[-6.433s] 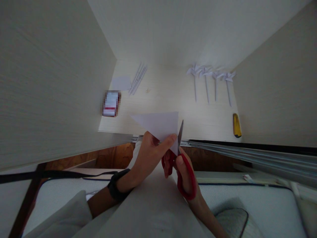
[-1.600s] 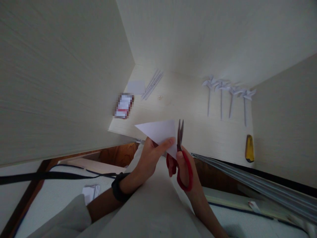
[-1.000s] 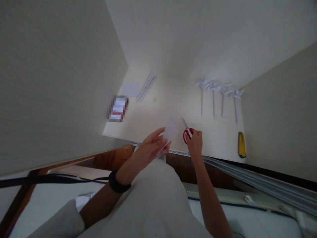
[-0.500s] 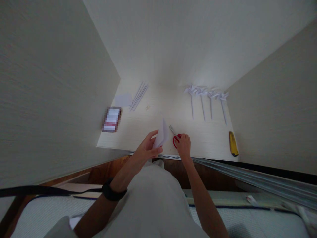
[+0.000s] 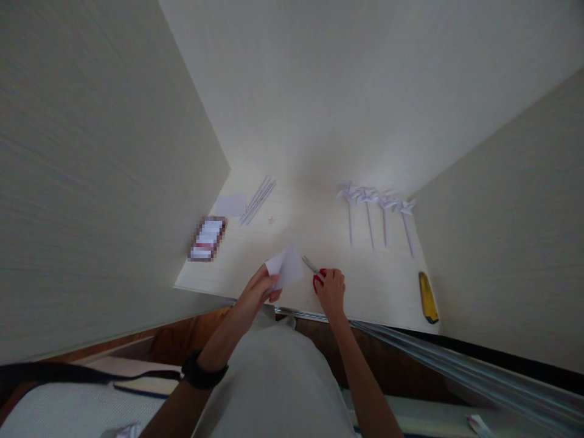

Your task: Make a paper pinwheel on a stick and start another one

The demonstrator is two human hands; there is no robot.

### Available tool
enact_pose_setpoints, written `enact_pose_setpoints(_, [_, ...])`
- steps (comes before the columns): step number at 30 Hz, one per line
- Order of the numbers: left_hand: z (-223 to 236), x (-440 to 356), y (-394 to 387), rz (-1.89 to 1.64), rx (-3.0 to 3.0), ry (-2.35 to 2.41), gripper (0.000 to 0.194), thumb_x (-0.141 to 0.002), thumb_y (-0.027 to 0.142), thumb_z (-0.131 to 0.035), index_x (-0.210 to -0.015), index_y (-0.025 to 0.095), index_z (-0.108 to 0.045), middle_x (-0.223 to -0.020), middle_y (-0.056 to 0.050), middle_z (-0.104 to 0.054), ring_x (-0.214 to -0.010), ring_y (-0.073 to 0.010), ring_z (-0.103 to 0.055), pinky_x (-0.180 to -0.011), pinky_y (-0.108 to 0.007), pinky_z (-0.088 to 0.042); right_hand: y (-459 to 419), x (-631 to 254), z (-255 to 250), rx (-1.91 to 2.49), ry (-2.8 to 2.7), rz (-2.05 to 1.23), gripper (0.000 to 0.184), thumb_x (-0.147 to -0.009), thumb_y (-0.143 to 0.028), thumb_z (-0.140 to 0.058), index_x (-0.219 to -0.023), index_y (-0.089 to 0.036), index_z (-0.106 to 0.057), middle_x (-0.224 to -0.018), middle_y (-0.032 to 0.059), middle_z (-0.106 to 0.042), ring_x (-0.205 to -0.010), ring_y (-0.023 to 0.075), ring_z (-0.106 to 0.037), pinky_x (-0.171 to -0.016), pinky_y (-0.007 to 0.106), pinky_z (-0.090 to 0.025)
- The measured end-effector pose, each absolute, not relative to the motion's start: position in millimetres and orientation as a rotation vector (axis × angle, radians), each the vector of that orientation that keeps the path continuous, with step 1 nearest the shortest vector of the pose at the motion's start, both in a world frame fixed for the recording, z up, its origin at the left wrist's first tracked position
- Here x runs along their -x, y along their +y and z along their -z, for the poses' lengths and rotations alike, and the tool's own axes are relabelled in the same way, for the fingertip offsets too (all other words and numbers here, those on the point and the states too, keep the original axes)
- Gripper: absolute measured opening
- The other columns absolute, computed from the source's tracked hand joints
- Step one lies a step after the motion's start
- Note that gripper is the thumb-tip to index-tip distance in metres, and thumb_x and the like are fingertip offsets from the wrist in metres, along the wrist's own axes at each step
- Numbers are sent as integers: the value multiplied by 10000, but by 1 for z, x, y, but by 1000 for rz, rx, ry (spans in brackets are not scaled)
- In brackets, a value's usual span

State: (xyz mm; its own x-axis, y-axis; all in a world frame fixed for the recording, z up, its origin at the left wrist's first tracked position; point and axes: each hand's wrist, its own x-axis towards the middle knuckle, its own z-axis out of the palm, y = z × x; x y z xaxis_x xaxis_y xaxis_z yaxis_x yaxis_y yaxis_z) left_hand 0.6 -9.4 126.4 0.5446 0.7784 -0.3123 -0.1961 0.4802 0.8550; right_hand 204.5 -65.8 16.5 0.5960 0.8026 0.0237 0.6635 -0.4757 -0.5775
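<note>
My left hand (image 5: 262,287) pinches a folded piece of white paper (image 5: 290,267) by its lower left side, near the front of the white tabletop (image 5: 314,234). The paper's flaps stand partly apart. To its right, my right hand (image 5: 333,291) has its fingers wrapped round the red handles of a pair of scissors (image 5: 312,266). The blades point up and left toward the paper and are slightly apart, not touching it. The fingers in the handle loops are partly hidden.
Several white paper pinwheels (image 5: 368,198) on sticks lie in a row at the back right. A yellow-handled cutter (image 5: 427,297) rests at the right edge. At the left are several thin paper sticks (image 5: 258,202), a flat paper sheet (image 5: 232,205) and a blurred phone-like object (image 5: 207,239).
My left hand has turned the paper so that its broad face shows and shifted it left. The scissors have moved slightly left with my right hand. The view has tilted up.
</note>
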Motion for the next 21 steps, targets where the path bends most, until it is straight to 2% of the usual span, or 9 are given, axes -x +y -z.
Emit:
enact_pose_setpoints(7, [-125,-10,-19,-726,-907,990,317,-912,385,-526,-1106,138,-566,-980,-57,-620,-777,-143,-610,-678,-315,-540,-39,-203,-62,1811,-1235,-836,312,-952,-369,-525,-1120,-109,-562,-1071,77,-571,-960,163,-574,-859,364,-507])
enact_pose_setpoints(12, [-127,-7,-32,-783,-967,1141,299,-900,352,-553,-1107,139,-571,-1042,-68,-616,-866,-170,-616,-746,-355,-543,-17,-181,-104,1439,-1285,-1219,342,-965,-391,-500,-1154,-110,-548,-1061,79,-578,-906,147,-591,-802,329,-529])
enact_pose_setpoints(16, [-122,-3,-32,-771,-1023,1177,296,-892,330,-568,-1121,141,-569,-1074,-71,-610,-901,-182,-614,-770,-369,-543,-13,-167,-121,1318,-1291,-1310,330,-960,-390,-507,-1130,-113,-561,-1071,80,-576,-942,156,-584,-830,343,-521])
enact_pose_setpoints(21, [-124,0,-26,-710,-1087,1135,279,-887,319,-577,-1103,142,-581,-1110,-76,-604,-958,-198,-606,-815,-394,-535,-24,-168,-119,1330,-1263,-1239,292,-938,-352,-552,-1095,-107,-571,-1056,73,-579,-958,162,-577,-861,361,-506])
